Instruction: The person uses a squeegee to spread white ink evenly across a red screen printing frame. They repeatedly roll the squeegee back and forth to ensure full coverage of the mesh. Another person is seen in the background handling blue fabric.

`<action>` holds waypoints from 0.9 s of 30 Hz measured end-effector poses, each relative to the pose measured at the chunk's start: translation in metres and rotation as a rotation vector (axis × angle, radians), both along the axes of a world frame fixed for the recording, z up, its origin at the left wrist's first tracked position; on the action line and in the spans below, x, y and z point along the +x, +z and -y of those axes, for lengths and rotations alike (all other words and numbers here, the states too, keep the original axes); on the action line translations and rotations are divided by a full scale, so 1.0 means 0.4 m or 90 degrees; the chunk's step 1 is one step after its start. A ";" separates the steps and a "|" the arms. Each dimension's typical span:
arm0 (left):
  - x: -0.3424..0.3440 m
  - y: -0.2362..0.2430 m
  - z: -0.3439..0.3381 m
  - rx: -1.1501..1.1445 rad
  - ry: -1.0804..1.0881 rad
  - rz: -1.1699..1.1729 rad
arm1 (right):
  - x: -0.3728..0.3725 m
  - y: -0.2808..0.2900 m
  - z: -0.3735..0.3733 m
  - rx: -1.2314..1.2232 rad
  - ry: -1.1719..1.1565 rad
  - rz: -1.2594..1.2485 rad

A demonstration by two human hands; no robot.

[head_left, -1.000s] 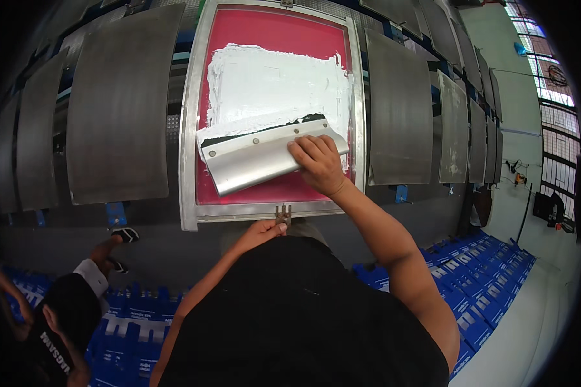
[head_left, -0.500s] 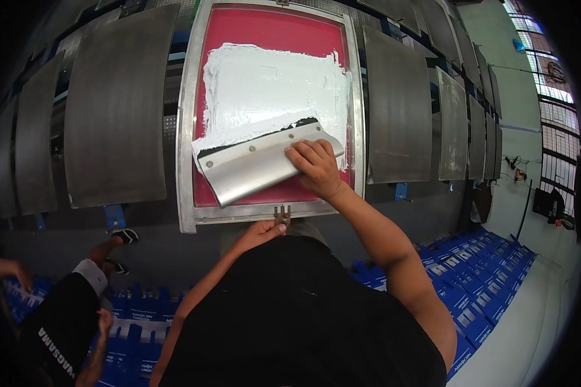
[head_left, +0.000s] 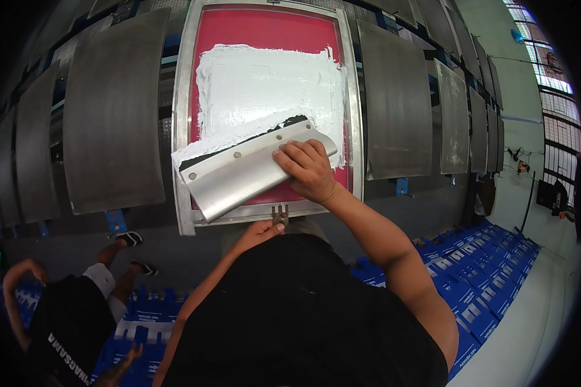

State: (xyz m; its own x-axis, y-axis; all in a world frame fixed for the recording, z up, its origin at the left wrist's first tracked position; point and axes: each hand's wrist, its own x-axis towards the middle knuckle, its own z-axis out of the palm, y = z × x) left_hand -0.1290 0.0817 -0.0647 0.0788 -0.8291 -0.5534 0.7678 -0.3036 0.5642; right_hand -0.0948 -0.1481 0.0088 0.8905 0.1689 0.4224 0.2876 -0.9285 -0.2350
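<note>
My right hand [head_left: 308, 171] is closed over the top of a wide silver squeegee [head_left: 248, 169], near its right end. The squeegee lies at a slant, and white ink coats its dark blade edge. Its left end overlaps the left rail of a metal-framed printing screen [head_left: 183, 97]. Thick white ink [head_left: 271, 87] covers the middle of the red mesh [head_left: 271, 26]. My left hand [head_left: 262, 232] is closed at a small metal bracket [head_left: 279, 215] on the screen's near edge, thumb on top. The squeegee hides part of the mesh.
Dark flat platens [head_left: 113, 109] stand in a row to the left, and more platens [head_left: 397, 103] to the right. Blue printed pieces [head_left: 484, 284] cover the floor at the right. Another person [head_left: 71, 322] is at the lower left.
My right hand has shifted left with the squeegee, whose left end has come over the screen's left rail. My left hand stays at the bracket. The other person has moved.
</note>
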 end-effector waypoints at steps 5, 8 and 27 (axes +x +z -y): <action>-0.003 -0.002 0.001 -0.007 -0.001 0.033 | 0.038 0.077 0.048 0.014 -0.056 -0.052; 0.013 0.017 -0.018 -0.005 -0.002 0.032 | 0.127 0.090 0.136 0.065 -0.106 -0.077; 0.023 0.039 -0.090 -0.006 0.007 0.040 | 0.466 0.074 0.254 -0.019 -0.166 -0.362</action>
